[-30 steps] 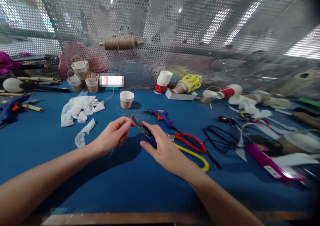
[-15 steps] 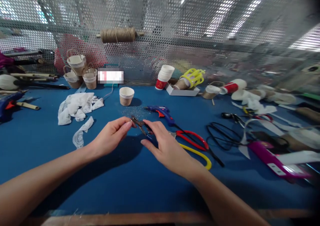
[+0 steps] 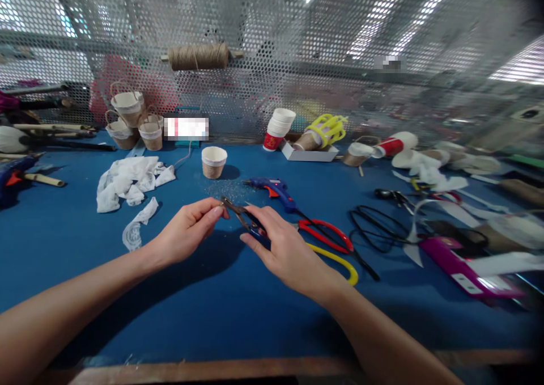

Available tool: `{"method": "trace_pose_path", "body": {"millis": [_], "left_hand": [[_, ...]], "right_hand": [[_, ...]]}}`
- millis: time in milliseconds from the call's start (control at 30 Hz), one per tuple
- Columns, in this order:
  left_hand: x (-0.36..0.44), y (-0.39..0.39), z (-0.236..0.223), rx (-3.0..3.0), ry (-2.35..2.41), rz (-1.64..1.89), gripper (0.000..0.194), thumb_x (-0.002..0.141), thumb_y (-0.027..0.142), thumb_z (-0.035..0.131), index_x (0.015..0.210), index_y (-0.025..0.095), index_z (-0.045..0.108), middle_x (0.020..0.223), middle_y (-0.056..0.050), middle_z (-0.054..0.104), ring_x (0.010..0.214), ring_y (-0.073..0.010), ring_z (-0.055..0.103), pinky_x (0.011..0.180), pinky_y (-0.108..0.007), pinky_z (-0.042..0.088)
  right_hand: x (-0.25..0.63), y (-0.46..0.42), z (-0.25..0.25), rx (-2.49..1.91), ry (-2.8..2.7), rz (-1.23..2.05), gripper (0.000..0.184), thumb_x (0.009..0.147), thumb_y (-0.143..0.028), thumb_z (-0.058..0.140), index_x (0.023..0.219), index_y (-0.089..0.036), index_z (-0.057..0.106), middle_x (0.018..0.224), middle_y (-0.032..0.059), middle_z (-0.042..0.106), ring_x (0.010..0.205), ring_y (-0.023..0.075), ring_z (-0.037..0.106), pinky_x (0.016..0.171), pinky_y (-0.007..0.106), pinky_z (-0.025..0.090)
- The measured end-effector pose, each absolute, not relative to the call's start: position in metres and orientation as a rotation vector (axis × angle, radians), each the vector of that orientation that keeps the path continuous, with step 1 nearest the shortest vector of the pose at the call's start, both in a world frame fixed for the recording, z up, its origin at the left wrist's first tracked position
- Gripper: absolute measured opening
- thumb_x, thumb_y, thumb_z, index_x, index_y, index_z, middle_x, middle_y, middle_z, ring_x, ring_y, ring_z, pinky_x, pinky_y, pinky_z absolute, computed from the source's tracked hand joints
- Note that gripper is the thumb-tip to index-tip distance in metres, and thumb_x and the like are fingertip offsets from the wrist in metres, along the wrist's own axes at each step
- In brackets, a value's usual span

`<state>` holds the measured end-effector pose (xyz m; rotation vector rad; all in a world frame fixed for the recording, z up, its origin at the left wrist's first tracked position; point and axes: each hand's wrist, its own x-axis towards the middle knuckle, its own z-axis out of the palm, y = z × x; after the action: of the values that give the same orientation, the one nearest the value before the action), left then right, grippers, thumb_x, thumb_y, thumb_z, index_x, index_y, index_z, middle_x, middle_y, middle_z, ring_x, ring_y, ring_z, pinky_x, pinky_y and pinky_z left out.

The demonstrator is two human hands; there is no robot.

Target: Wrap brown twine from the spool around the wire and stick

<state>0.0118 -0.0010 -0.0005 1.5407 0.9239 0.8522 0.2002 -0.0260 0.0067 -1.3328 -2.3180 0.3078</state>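
My right hand (image 3: 283,243) is closed round the dark blue handles of a pair of pliers (image 3: 238,212), whose metal jaws point up and to the left. At the jaw tips, my left hand (image 3: 195,226) pinches something too small to make out. Just beyond the hands, small pale crumbs lie scattered on the blue table. A brown paper cup with a white lace rim (image 3: 213,163) stands upright behind them. To the right of the cup lies a blue glue gun (image 3: 274,191), its nozzle pointing left. Red-and-yellow-handled scissors (image 3: 327,236) lie partly hidden behind my right hand.
White lace (image 3: 127,181) is heaped at left. Handled cups (image 3: 130,115) are stacked behind it. Farther back stand white paper cups (image 3: 281,127) and a shallow box (image 3: 312,152). A black cable (image 3: 374,229) and purple power strip (image 3: 459,266) lie right. A twine spool (image 3: 199,57) hangs on the mesh.
The pliers' handles look slightly wider apart than before. Both hands stay in nearly the same place, and the whole view has shifted a little.
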Motion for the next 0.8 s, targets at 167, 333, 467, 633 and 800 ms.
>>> {"method": "trace_pose_path", "body": {"millis": [167,333,467,633,800], "left_hand": [[0.0112,-0.0008,-0.0009,1.56,0.916,0.849,0.026,0.085,0.037,0.037,0.081,0.015,0.051,0.049,0.008,0.03,0.043,-0.0052,0.027,0.039,-0.017,0.022],[0.0104,-0.0006,-0.0012,1.553,0.913,0.836,0.025,0.084,0.037,0.038,0.081,0.015,0.05,0.049,0.008,0.03,0.042,-0.0051,0.026,0.039,-0.017,0.021],[0.0109,0.0004,-0.002,1.569,0.947,0.831,0.026,0.085,0.036,0.036,0.078,0.015,0.049,0.049,0.008,0.031,0.042,-0.0051,0.027,0.04,-0.017,0.021],[0.0107,0.0027,-0.0032,1.519,0.95,0.959,0.019,0.085,0.032,0.039,0.081,0.016,0.047,0.051,0.007,0.036,0.044,-0.0048,0.029,0.041,-0.016,0.023],[0.0081,0.0044,-0.0019,1.206,0.681,0.81,0.018,0.084,0.035,0.043,0.079,0.017,0.045,0.046,0.01,0.027,0.04,-0.0037,0.02,0.038,-0.015,0.018]], "right_hand": [[0.2001,-0.0256,0.0042,-1.313,-2.305,0.287,0.037,0.085,-0.034,0.044,0.116,-0.014,0.044,0.107,0.0117,0.055,0.101,0.0228,0.053,0.086,0.041,0.045],[0.1994,-0.0263,0.0016,-1.294,-2.288,0.252,0.031,0.085,-0.034,0.044,0.111,-0.017,0.048,0.109,0.0108,0.057,0.105,0.024,0.052,0.089,0.042,0.043],[0.1995,-0.0253,0.0027,-1.309,-2.289,0.325,0.035,0.084,-0.037,0.044,0.113,-0.017,0.046,0.111,0.0111,0.056,0.106,0.0238,0.051,0.089,0.042,0.043],[0.1994,-0.0242,0.0084,-1.379,-2.292,0.512,0.041,0.084,-0.04,0.044,0.118,-0.018,0.041,0.107,0.0103,0.053,0.096,0.0207,0.055,0.08,0.039,0.048],[0.2002,-0.0238,0.0099,-1.351,-2.284,0.532,0.044,0.083,-0.041,0.046,0.119,-0.016,0.039,0.106,0.0115,0.052,0.091,0.02,0.054,0.077,0.038,0.049]]}}
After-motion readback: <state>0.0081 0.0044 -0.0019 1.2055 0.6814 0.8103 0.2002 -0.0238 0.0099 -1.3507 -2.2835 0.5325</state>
